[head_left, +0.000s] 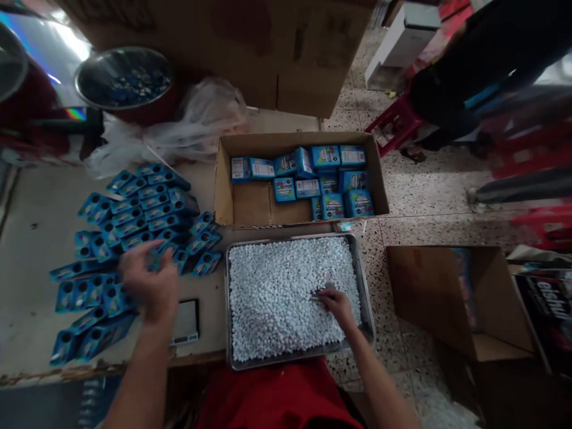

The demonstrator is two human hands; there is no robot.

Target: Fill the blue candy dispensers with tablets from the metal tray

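Note:
A metal tray [369,310] in front of me is heaped with small white candy-like pellets [286,292]. My right hand [337,305] is over the right part of the heap, its fingers closed around what looks like a small spoon [316,297]; the spoon's far end is hard to make out. To the left, my left hand [152,277] hovers over several upright blue cartons [156,208] that have round dark holes in their tops. It is blurred, with thumb and forefinger apart and nothing visible between them. Beside its wrist lies a small flat scale [185,322].
Beyond the tray, a cardboard box [250,205] holds several closed blue cartons [333,205]. A bowl [125,77] with blue wrapped pieces and a plastic bag [210,110] stand behind. An open carton [429,298] is at right; a person [465,77] sits farther back.

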